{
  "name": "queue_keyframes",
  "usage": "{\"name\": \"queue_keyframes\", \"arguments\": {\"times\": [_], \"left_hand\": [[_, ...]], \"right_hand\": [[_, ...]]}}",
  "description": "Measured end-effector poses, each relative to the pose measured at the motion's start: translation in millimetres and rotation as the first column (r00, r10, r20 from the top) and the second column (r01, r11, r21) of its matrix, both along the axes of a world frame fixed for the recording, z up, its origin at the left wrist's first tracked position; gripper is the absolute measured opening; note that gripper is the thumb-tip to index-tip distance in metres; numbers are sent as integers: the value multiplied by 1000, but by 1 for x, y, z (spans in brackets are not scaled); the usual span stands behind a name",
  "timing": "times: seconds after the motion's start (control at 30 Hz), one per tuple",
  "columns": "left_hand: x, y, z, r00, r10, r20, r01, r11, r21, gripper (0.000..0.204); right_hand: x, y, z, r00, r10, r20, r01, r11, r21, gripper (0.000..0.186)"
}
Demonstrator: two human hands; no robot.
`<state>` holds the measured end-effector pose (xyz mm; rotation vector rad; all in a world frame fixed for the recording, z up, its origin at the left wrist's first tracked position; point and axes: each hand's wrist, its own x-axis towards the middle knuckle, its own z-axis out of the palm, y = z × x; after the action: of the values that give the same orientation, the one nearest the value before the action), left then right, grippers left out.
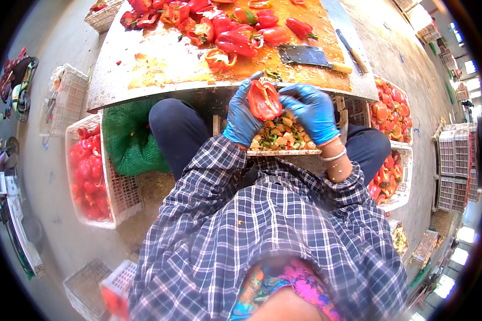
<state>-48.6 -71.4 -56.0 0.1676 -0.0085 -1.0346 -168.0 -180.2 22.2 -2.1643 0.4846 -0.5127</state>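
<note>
My left hand (241,113), in a blue glove, is closed around a red bell pepper piece (264,101), its hollow inside facing up. Close by the pepper's right edge is my gloved right hand (311,111), fingers curled in; whatever they pinch, if anything, is too small to make out. Below both hands, between my knees, a crate (284,152) holds pepper cores, seeds and green stems (289,131). On the table ahead lie red peppers (235,40), some whole and some cut open. A cleaver (303,55) rests at their right.
A second knife (352,52) lies near the right edge of the table (160,80). Crates of red peppers stand at left (91,176) and right (393,112). Green netting (131,139) hangs by my left knee. Stacked crates (455,160) stand far right.
</note>
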Motion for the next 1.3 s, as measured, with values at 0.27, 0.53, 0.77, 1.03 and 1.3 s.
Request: {"name": "queue_keyframes", "arguments": {"times": [0.27, 0.53, 0.77, 1.03, 1.3], "left_hand": [[-22, 7, -16, 957, 94, 275, -148, 972, 184, 40], [-10, 7, -26, 981, -136, 140, 123, 988, 96, 35], [-21, 1, -21, 996, 53, 66, -70, 950, 304, 44], [-10, 4, -26, 995, 3, 100, -45, 906, 420, 29], [-7, 6, -20, 991, 82, 105, -118, 903, 414, 30]], "right_hand": [[21, 7, -75, 1000, 2, -6, -3, 992, -127, 12], [19, 10, -18, 982, 100, 161, -113, 990, 79, 25], [85, -75, -32, 987, 1, 160, -17, 995, 99, 20], [191, -61, -46, 986, -41, -161, -90, 680, -727, 48], [160, -156, -42, 993, 114, 41, -115, 784, 610, 15]]}}
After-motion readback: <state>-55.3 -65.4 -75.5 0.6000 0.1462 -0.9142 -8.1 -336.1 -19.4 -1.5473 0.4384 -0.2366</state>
